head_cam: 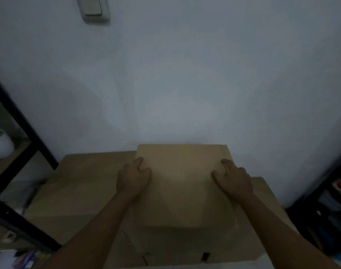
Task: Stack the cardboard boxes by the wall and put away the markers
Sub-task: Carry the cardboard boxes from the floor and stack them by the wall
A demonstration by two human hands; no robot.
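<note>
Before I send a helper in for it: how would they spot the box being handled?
Face the pale wall; cardboard boxes sit against its foot between two dark shelves. The top box lies on the wider box, with the left hand and right hand resting on it. It is the smallest and highest.

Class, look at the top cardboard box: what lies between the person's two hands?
In the head view, only bare cardboard: the plain lid of the top box stretches between the left hand and the right hand. Nothing else lies there.
</note>
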